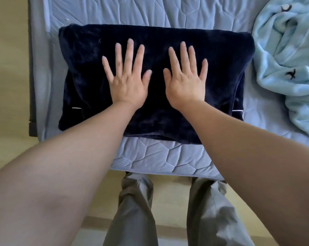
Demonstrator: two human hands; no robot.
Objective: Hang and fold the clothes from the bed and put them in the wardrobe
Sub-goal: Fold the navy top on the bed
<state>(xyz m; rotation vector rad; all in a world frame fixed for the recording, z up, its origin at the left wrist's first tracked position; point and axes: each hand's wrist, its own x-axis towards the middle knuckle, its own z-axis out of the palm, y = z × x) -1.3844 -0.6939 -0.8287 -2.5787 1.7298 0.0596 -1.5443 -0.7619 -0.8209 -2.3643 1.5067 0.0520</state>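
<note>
I count two hands on one folded navy garment (221,59): the left hand (128,84) and the right hand (184,84) rest side by side, palms down, all ten fingers straight and spread, gripping nothing. The garment lies as a rectangle on the bed (159,157), near its front edge. Two short white strips show, one at its left side (76,108), one at its right (238,110). One crumpled light blue fleece (292,50) lies just beside it on the right. Two grey trouser legs (132,201) stand below
</note>
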